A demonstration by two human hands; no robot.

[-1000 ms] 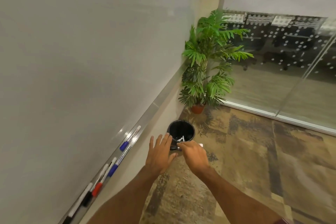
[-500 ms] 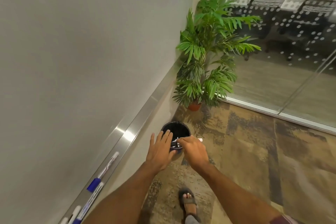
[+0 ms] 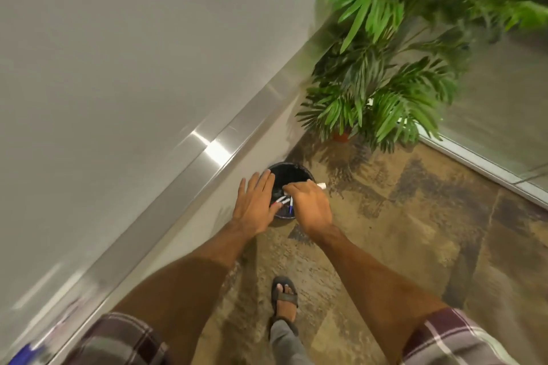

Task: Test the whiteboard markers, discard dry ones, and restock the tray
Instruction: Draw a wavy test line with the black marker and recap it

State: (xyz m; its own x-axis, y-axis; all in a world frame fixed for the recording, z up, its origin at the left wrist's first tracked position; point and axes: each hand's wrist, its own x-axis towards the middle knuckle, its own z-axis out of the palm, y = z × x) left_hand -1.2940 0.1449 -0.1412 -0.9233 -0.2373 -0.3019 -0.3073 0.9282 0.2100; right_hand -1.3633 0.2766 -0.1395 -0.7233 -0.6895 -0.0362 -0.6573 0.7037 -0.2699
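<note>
A small black bin stands on the floor against the wall below the whiteboard. Several markers with red and blue caps lie inside it. My right hand hovers over the bin's right side and grips a white marker, whose end sticks out to the right past my fingers. My left hand is flat with straight fingers over the bin's left rim. The metal marker tray runs diagonally along the whiteboard's lower edge; a blurred blue marker lies at its near end.
A potted palm in an orange pot stands in the corner just beyond the bin. A glass partition with a metal floor rail runs along the right. My sandalled foot is on the patterned carpet below my hands.
I have stepped closer and looked further down, so the bin and hands appear larger. Both hands stay over the bin, and the markers inside it now show between them.
</note>
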